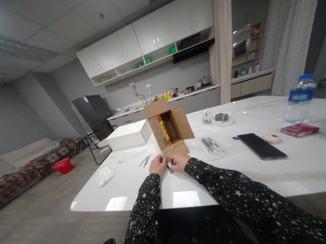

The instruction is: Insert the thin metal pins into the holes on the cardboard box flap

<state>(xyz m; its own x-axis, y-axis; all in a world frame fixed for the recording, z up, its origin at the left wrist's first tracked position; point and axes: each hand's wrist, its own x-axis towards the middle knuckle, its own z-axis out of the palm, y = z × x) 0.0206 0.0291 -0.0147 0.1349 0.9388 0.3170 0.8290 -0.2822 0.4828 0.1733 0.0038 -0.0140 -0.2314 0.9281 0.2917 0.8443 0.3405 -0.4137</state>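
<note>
My left hand (157,165) rests on the white table by the near edge of an open cardboard box (154,129), its fingers curled together; what they hold, if anything, is too small to make out. Close on its right, my right hand (180,162) has its fingertips pinched, and their contents are not clear. Between the hands lie a few thin dark metal pieces (169,168). The box tilts with its opening toward me. Small shiny bits dot its side flap and run in a row along its lower flap (177,149). More thin metal rods (145,160) lie left of my left hand.
A clear plastic tray of slim metal pieces (211,147) lies to the right, before a black phone (261,145). Farther right stand a water bottle (298,100) and a pink box (300,130). A white box (128,135) and crumpled tissue (104,176) are on the left.
</note>
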